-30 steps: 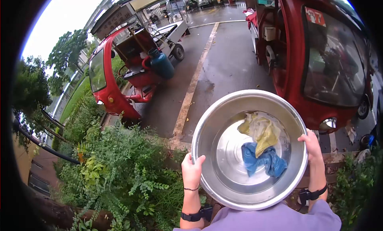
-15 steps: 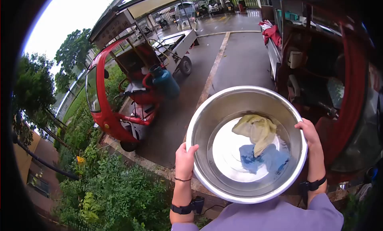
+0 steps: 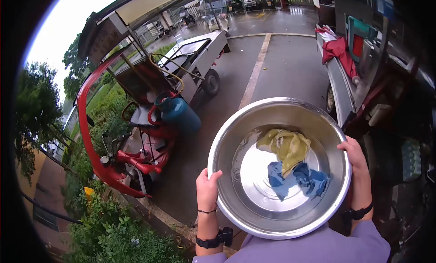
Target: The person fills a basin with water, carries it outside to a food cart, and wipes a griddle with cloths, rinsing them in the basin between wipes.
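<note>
A wide stainless steel basin [image 3: 229, 204] is carried in front of my body, its open top facing me. My left hand [image 3: 208, 190] grips the rim on the left side, thumb over the edge. On the opposite side my right hand [image 3: 353, 153] is closed on the rim, with its other fingers hidden beneath. Inside lies shallow water with a yellow-green cloth [image 3: 290, 149] and a blue cloth [image 3: 311, 179], the two touching near the middle of the bottom.
To the left stands a red three-wheeled cart [image 3: 86, 113] carrying a blue gas cylinder [image 3: 179, 115]. Another cart with a red cloth [image 3: 336, 52] is on the right. Wet pavement [image 3: 240, 58] runs between them. Green shrubs [image 3: 122, 235] border the lower left.
The view has moved forward between the carts, so both appear closer. The basin stays in both hands, and the cloths have shifted slightly in the water.
</note>
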A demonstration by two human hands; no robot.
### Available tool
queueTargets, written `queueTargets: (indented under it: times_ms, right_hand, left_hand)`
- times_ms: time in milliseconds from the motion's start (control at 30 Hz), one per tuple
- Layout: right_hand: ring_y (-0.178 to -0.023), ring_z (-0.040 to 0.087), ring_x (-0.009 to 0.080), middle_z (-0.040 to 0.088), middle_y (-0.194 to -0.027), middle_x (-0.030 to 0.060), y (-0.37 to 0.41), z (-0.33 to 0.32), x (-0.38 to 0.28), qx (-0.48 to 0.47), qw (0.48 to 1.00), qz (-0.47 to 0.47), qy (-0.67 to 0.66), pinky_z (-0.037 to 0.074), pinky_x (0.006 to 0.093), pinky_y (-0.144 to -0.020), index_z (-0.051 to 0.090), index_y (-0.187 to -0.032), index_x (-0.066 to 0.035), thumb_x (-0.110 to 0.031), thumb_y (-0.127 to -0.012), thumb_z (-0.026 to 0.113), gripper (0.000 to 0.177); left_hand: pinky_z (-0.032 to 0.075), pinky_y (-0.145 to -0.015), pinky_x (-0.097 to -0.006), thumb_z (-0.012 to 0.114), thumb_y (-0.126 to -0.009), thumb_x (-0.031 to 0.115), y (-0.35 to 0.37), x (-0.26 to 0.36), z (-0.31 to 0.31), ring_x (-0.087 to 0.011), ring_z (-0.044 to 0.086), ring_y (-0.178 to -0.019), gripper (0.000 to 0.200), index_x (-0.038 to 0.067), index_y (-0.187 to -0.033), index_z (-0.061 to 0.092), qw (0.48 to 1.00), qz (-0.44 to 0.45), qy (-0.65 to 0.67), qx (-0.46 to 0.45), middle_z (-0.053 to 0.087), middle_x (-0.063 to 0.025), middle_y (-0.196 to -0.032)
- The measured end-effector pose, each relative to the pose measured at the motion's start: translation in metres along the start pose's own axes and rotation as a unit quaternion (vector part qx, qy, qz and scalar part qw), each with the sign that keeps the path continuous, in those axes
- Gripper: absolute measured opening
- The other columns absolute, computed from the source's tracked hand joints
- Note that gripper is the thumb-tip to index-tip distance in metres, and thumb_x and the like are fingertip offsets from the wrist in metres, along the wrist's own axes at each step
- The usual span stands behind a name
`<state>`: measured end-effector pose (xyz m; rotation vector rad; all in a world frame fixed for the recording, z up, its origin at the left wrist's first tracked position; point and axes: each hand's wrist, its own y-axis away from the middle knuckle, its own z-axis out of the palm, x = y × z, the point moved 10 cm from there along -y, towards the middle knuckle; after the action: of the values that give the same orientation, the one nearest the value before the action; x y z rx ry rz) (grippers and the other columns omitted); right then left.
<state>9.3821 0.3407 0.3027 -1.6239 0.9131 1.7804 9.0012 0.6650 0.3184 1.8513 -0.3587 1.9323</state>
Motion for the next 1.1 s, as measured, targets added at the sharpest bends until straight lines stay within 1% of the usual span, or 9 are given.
queueTargets:
  times_ms: [100, 233, 333, 400, 567, 667, 867, 967, 1100]
  right_hand:
    - [-0.078, 0.058, 0.0114, 0.063, -0.087, 0.004, -0.132, 0.019, -0.019, -0.017, 1.0, -0.001, -0.009, 0.047, 0.0264, -0.072, 0.063, -0.097, 0.001, -0.006, -0.08, 0.057, 0.019]
    - [-0.08, 0.058, 0.0113, 0.063, -0.088, 0.0033, -0.296, 0.044, -0.057, -0.024, 0.999, 0.019, 0.034, 0.047, 0.0267, -0.073, 0.063, -0.097, 0.001, -0.007, -0.081, 0.057, 0.019]
    - [-0.079, 0.059, 0.0116, 0.064, -0.088, 0.0035, -0.422, 0.06, -0.073, -0.007, 0.998, 0.011, 0.067, 0.048, 0.0268, -0.073, 0.064, -0.099, 0.001, -0.008, -0.082, 0.058, 0.02]
    - [-0.078, 0.06, 0.012, 0.064, -0.088, 0.0041, -0.497, 0.076, -0.08, -0.015, 1.0, 0.008, 0.009, 0.049, 0.0263, -0.073, 0.064, -0.1, 0.001, -0.009, -0.082, 0.058, 0.021]
    - [-0.077, 0.061, 0.0121, 0.064, -0.087, 0.0044, -0.684, 0.102, -0.092, 0.019, 0.999, 0.023, 0.026, 0.05, 0.0259, -0.071, 0.063, -0.101, 0.001, -0.01, -0.082, 0.059, 0.022]
    - [-0.076, 0.061, 0.0121, 0.064, -0.087, 0.0047, -0.79, 0.121, -0.116, 0.02, 0.999, 0.021, 0.036, 0.05, 0.0258, -0.071, 0.063, -0.102, 0.001, -0.01, -0.082, 0.059, 0.024]
    - [-0.077, 0.061, 0.0121, 0.064, -0.089, 0.0056, -1.029, 0.196, -0.138, -0.022, 1.0, 0.011, 0.019, 0.051, 0.0263, -0.07, 0.062, -0.104, 0.002, -0.011, -0.082, 0.058, 0.025]
    - [-0.077, 0.061, 0.0119, 0.064, -0.09, 0.0055, -1.161, 0.243, -0.146, -0.075, 0.996, -0.008, 0.039, 0.05, 0.026, -0.071, 0.062, -0.103, 0.003, -0.01, -0.083, 0.058, 0.025]
    - [-0.077, 0.06, 0.0122, 0.063, -0.09, 0.0053, -1.325, 0.319, -0.167, -0.101, 0.993, 0.004, 0.06, 0.05, 0.0261, -0.072, 0.062, -0.103, 0.002, -0.009, -0.082, 0.058, 0.025]
  left_hand:
    - [0.046, -0.068, -0.0235, 0.067, -0.087, 0.007, -0.114, 0.008, 0.031, -0.0085, 0.057, -0.075, 0.021, -0.005, -0.103, 0.063, 0.997, 0.031, -0.055, 0.032, 0.065, -0.0034, -0.086]
    - [0.047, -0.071, -0.0247, 0.066, -0.088, 0.008, -0.258, 0.029, 0.079, -0.0098, 0.059, -0.077, 0.024, -0.007, -0.107, 0.062, 0.999, 0.008, 0.007, 0.031, 0.066, -0.0048, -0.089]
    - [0.048, -0.072, -0.025, 0.065, -0.088, 0.007, -0.377, 0.045, 0.113, -0.0104, 0.06, -0.078, 0.024, -0.007, -0.108, 0.061, 0.999, 0.02, 0.019, 0.024, 0.067, -0.0062, -0.091]
    - [0.048, -0.073, -0.0251, 0.064, -0.089, 0.007, -0.457, 0.054, 0.138, -0.011, 0.061, -0.08, 0.024, -0.007, -0.108, 0.061, 0.999, 0.031, 0.041, -0.002, 0.067, -0.0072, -0.092]
    - [0.049, -0.075, -0.0252, 0.065, -0.089, 0.008, -0.661, 0.071, 0.187, -0.0118, 0.062, -0.083, 0.026, -0.008, -0.11, 0.059, 0.997, 0.047, 0.049, -0.038, 0.067, -0.0089, -0.096]
    - [0.05, -0.076, -0.0254, 0.065, -0.089, 0.007, -0.773, 0.081, 0.212, -0.0119, 0.062, -0.084, 0.026, -0.008, -0.11, 0.059, 0.996, 0.027, 0.066, -0.049, 0.067, -0.0093, -0.096]
    - [0.05, -0.077, -0.0255, 0.064, -0.089, 0.006, -0.988, 0.096, 0.241, -0.0124, 0.063, -0.086, 0.027, -0.008, -0.111, 0.059, 0.995, 0.041, 0.09, -0.018, 0.068, -0.01, -0.098]
    - [0.049, -0.079, -0.0254, 0.063, -0.088, 0.005, -1.088, 0.092, 0.249, -0.0129, 0.063, -0.087, 0.029, -0.009, -0.113, 0.058, 0.995, 0.048, 0.084, 0.018, 0.068, -0.0113, -0.1]
    - [0.049, -0.08, -0.0259, 0.063, -0.088, 0.005, -1.221, 0.108, 0.245, -0.0138, 0.063, -0.088, 0.03, -0.009, -0.113, 0.058, 0.992, 0.053, 0.093, 0.073, 0.068, -0.0118, -0.101]
